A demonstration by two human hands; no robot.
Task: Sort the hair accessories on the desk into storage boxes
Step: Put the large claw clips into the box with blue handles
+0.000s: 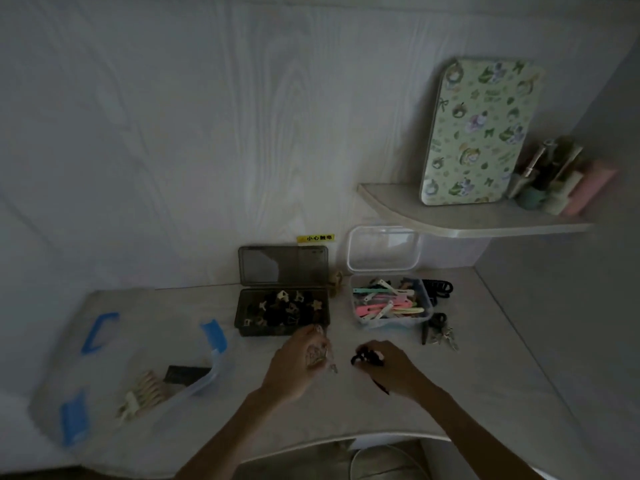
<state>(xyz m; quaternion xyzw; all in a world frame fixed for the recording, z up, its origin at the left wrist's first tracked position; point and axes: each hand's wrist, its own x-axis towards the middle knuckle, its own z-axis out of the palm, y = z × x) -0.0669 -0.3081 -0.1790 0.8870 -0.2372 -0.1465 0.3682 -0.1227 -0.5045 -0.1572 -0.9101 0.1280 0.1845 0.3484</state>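
My left hand hovers just in front of the dark storage box, fingers curled round small pale clips. That box holds several small dark and cream claw clips. My right hand grips a small black hair clip above the desk. A clear box to the right holds several pastel snap clips. At the left, a large clear box with blue latches holds cream claw clips and a dark card.
Black claw clips lie behind the clear box; black and metallic clips lie beside it on the desk. A shelf above carries a patterned tin and bottles. The desk's front edge curves near my forearms.
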